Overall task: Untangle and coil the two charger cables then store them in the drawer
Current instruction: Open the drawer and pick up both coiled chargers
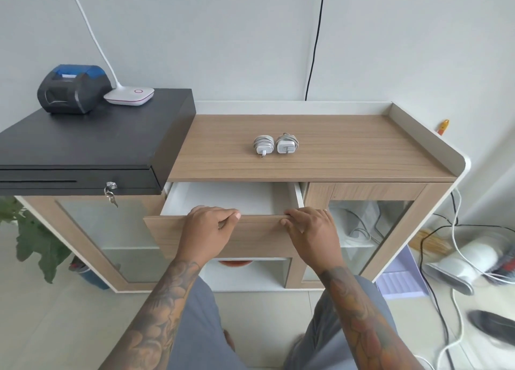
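We hook both hands, left [210, 224] and right [309, 226], fingers curled over the drawer [250, 236] front's top edge to hold it open, since the two coiled chargers [276, 144] wait side by side on the countertop [348, 152] behind.

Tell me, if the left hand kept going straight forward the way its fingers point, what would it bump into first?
Probably nothing soon. The left hand grips the drawer front, fingers pointing over its white inside, which looks bare. The coiled chargers sit higher, on the wooden top.
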